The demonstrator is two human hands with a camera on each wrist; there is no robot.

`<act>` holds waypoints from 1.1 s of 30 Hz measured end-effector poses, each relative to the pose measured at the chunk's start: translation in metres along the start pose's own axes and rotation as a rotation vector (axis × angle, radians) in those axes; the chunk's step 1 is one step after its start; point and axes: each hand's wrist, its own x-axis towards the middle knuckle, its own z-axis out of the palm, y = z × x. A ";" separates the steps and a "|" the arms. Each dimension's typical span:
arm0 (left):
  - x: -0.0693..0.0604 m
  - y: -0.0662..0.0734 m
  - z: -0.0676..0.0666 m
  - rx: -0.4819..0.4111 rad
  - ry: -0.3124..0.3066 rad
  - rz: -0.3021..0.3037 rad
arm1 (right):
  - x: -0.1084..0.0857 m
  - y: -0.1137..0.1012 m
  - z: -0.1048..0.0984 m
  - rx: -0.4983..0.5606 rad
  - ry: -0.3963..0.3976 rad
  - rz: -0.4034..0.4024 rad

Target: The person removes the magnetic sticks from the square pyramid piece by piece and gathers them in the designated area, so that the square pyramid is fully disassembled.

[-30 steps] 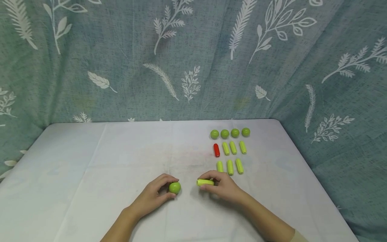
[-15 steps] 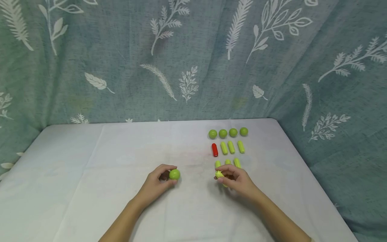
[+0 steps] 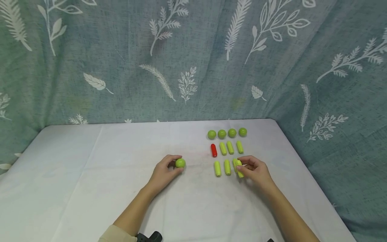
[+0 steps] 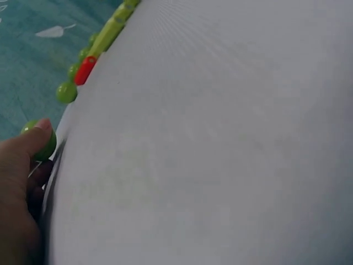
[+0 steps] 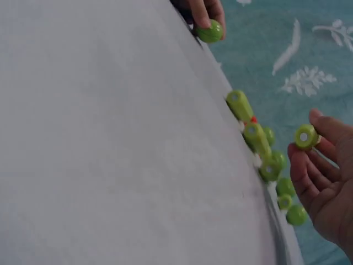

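Observation:
My left hand (image 3: 164,173) pinches a green ball (image 3: 180,163) between thumb and fingers, left of the laid-out rods. In the left wrist view that ball (image 4: 48,142) sits under the thumb tip. My right hand (image 3: 257,171) pinches a yellow-green rod (image 3: 240,171) by the right end of the near row. The row's rightmost rod (image 3: 234,163) is partly hidden behind the held one. Two others, a left rod (image 3: 217,169) and a middle rod (image 3: 227,167), lie beside it. In the right wrist view the held rod's end (image 5: 305,136) shows a pale round spot.
Farther back lie a red rod (image 3: 214,150) and three yellow-green ones, such as the rightmost rod (image 3: 240,147). Behind them several green balls (image 3: 222,134) form a row. A white cloth (image 3: 127,151) covers the table; a leaf-patterned curtain (image 3: 130,84) hangs behind.
My right hand has carried its rod rightward and away from me to the near row, turning it from crosswise to lengthwise. My left hand has moved the ball farther from me and slightly right.

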 end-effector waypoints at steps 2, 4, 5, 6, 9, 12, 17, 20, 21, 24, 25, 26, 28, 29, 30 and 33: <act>0.008 0.001 0.004 0.015 0.007 0.000 | 0.004 0.004 -0.006 -0.043 0.045 0.035; 0.016 0.003 0.009 0.034 0.013 0.005 | 0.009 0.010 -0.010 -0.087 0.079 0.062; 0.019 0.004 0.011 0.042 0.014 0.009 | 0.010 0.013 -0.012 -0.109 0.091 0.066; 0.023 0.005 0.013 0.051 0.016 0.013 | 0.012 0.016 -0.013 -0.131 0.102 0.066; 0.034 0.007 0.018 0.077 0.011 0.018 | 0.018 0.023 -0.016 -0.195 0.121 0.062; 0.046 0.008 0.022 0.083 0.001 0.013 | 0.024 0.027 -0.017 -0.272 0.137 0.050; 0.069 0.014 0.031 0.065 -0.030 -0.017 | 0.032 0.028 -0.018 -0.331 0.150 0.060; 0.084 0.018 0.038 0.056 -0.058 -0.032 | 0.034 0.029 -0.019 -0.339 0.155 0.083; 0.090 0.019 0.040 0.055 -0.068 -0.039 | 0.034 0.029 -0.019 -0.341 0.154 0.089; 0.104 0.022 0.048 0.056 -0.084 -0.061 | 0.035 0.030 -0.020 -0.327 0.152 0.102; 0.108 0.023 0.050 0.058 -0.084 -0.068 | 0.034 0.030 -0.020 -0.317 0.149 0.104; 0.112 0.024 0.052 0.059 -0.080 -0.075 | 0.034 0.030 -0.019 -0.308 0.148 0.104; 0.119 0.025 0.055 0.058 -0.065 -0.092 | 0.034 0.031 -0.019 -0.290 0.142 0.108; 0.123 0.025 0.056 0.052 -0.053 -0.098 | 0.034 0.032 -0.018 -0.284 0.143 0.111; 0.126 0.025 0.057 0.045 -0.040 -0.105 | 0.034 0.032 -0.018 -0.278 0.145 0.114; 0.132 0.025 0.059 0.024 -0.003 -0.133 | 0.033 0.032 -0.017 -0.277 0.145 0.118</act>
